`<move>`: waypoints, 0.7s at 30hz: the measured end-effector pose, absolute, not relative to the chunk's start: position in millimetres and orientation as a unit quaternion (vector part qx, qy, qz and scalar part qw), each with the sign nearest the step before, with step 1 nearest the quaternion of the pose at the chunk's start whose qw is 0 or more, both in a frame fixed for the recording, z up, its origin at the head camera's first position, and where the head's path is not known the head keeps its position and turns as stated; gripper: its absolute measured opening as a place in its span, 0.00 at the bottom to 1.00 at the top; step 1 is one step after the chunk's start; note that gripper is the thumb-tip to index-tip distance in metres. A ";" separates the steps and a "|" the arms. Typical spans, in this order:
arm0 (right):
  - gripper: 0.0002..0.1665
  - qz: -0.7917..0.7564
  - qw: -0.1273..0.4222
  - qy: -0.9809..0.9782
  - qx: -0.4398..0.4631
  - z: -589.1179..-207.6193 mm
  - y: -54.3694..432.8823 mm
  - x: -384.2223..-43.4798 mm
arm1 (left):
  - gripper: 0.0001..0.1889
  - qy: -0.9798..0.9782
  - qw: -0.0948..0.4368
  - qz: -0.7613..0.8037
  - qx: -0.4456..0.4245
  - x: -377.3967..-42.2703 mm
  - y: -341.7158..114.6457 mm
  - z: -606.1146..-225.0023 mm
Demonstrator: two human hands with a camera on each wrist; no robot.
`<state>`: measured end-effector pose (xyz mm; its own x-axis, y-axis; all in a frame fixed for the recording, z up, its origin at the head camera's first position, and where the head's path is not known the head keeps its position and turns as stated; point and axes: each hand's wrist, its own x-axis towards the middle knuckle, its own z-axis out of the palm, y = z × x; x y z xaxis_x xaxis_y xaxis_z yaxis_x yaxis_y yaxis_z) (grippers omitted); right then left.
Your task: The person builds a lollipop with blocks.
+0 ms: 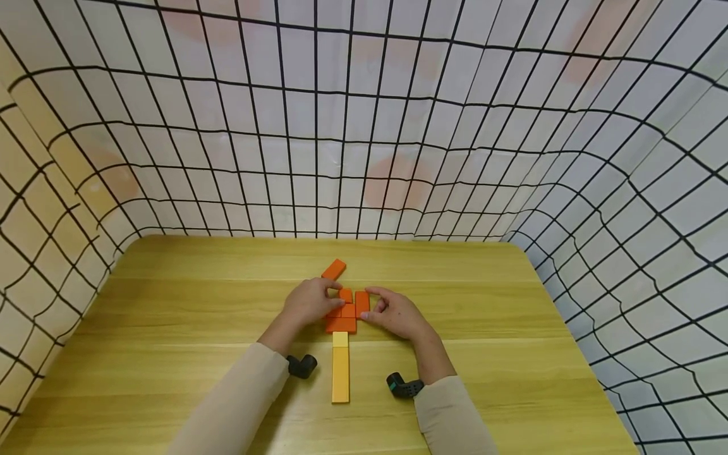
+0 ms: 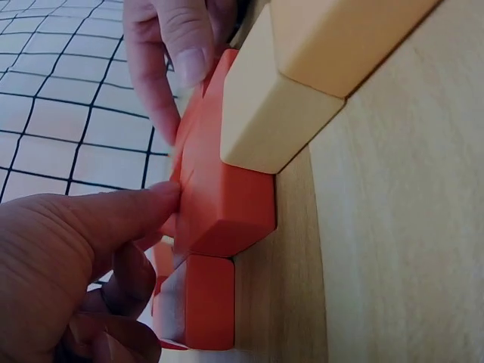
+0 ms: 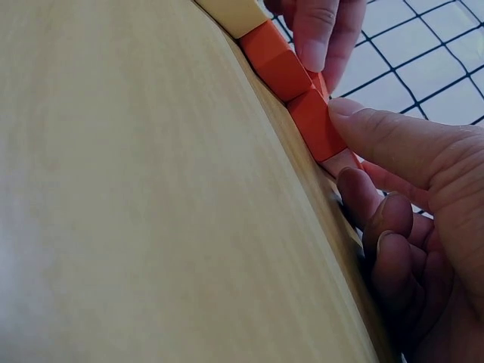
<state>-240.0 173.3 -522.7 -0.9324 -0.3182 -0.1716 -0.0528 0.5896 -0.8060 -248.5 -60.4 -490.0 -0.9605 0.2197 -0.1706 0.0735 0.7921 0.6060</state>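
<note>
Several orange blocks lie together on the wooden table, forming a flat cluster. At its right side is an orange rectangular block [image 1: 362,304]; my right hand [image 1: 398,313] pinches it between thumb and index finger at its ends. My left hand [image 1: 309,300] is at the cluster's left side, thumb and index finger about a small orange block [image 1: 345,295] and partly covering the neighbouring ones. A wide orange block [image 1: 340,325] forms the near row. Below it, a pale yellow block [image 1: 340,339] and a longer yellow block [image 1: 340,376] run in line toward me.
One more orange block [image 1: 334,269] lies slanted just beyond my left hand. The wooden table [image 1: 483,284] is bounded at the back and sides by a black grid net [image 1: 318,139] before pale walls. A black wrist camera [image 1: 301,366] sits at my left sleeve, another [image 1: 404,385] at my right.
</note>
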 end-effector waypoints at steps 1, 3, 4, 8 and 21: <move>0.37 -0.440 0.150 0.879 -0.105 -522.5 173.2 -240.1 | 0.20 0.941 0.118 0.309 0.079 -249.0 -60.4 -490.3; 0.37 -0.441 0.150 0.879 -0.103 -522.2 173.1 -240.2 | 0.21 0.943 0.119 0.301 0.079 -249.1 -60.3 -490.7; 0.37 -0.442 0.151 0.878 -0.103 -522.1 173.1 -240.1 | 0.20 0.944 0.118 0.297 0.080 -249.1 -60.3 -491.0; 0.37 -0.447 0.153 0.875 -0.102 -521.8 173.1 -240.0 | 0.19 0.949 0.111 0.285 0.075 -248.2 -58.6 -490.5; 0.37 -0.441 0.149 0.880 -0.099 -522.9 172.6 -240.3 | 0.17 0.953 0.103 0.276 0.069 -246.5 -52.4 -491.7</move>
